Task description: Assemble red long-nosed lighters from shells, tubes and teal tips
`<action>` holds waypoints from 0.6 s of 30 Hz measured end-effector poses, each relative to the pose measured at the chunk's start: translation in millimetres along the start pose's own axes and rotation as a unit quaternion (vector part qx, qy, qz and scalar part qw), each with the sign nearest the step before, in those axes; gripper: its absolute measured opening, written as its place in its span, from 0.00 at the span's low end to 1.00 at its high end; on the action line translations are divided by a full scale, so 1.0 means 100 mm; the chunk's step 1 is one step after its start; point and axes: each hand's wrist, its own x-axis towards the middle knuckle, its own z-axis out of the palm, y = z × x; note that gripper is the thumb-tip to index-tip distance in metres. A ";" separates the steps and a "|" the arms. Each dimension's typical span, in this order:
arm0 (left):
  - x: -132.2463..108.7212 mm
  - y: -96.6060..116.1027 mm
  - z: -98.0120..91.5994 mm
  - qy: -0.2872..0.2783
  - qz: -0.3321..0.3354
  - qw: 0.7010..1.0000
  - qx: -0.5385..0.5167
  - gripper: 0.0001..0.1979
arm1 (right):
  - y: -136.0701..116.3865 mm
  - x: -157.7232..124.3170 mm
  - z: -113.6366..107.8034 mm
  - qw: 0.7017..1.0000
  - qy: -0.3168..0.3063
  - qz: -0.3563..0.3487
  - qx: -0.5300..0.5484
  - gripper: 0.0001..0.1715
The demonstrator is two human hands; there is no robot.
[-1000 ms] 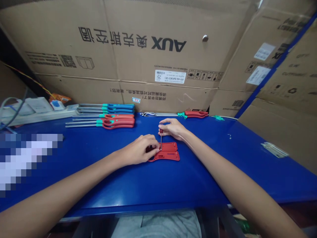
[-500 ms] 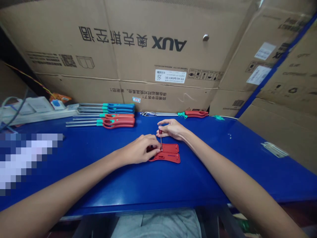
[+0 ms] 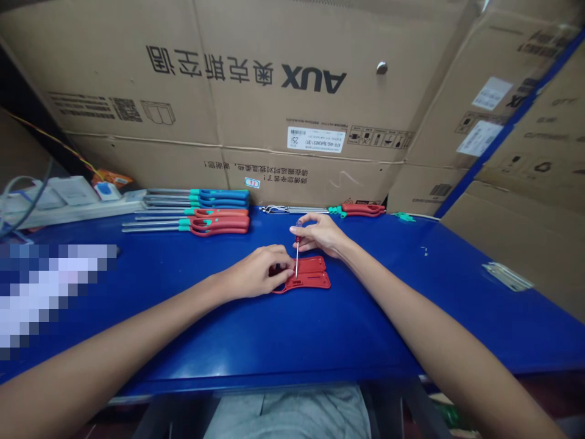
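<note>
**Worktop:** blue worktop (image 3: 365, 341), glossy, painted; the near edge runs just beyond the forearms.

**Left hand (image 3: 256, 272):** grip curled down over the near end of the shell; fingers hide whether it is clamped on anything.

**Right hand (image 3: 320, 235):** grip together, thumb and fingers clamped on the handle of the tool below.

**Tool:** small screwdriver (image 3: 297, 256), red-handled, upright, its tip meeting the shell beside the left fingers.

**Work piece:** red plastic shell (image 3: 313, 280), lying flat on the worktop between the hands.

**Risk, judged:** the tip could skid off under uneven pressure and catch the left fingers; the shell could slide on the slick paint if the left hand eases.

**Far row, left:** blue-handled lighters (image 3: 219, 198) and red-handled lighters (image 3: 217, 225), laid side by side.

**Far row, right:** one red lighter (image 3: 361, 210), lying apart.

**Behind:** power strip (image 3: 68, 207); cardboard cartons (image 3: 311, 91).
</note>
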 end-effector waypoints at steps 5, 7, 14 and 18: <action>-0.01 0.02 -0.02 -0.012 -0.005 1.000 0.001 0.11 | 0.01 0.01 -0.06 1.000 0.021 0.002 0.017 0.10; -0.01 0.03 -0.02 -0.015 -0.005 1.000 0.005 0.12 | 0.02 0.01 -0.06 0.999 0.025 0.006 0.022 0.10; -0.01 0.03 -0.02 -0.023 -0.010 1.000 0.011 0.12 | 0.04 0.00 -0.05 0.999 0.027 0.024 0.035 0.10; -0.01 0.03 -0.02 -0.022 -0.017 0.999 0.026 0.11 | 0.05 0.01 -0.05 0.999 0.027 0.028 0.037 0.10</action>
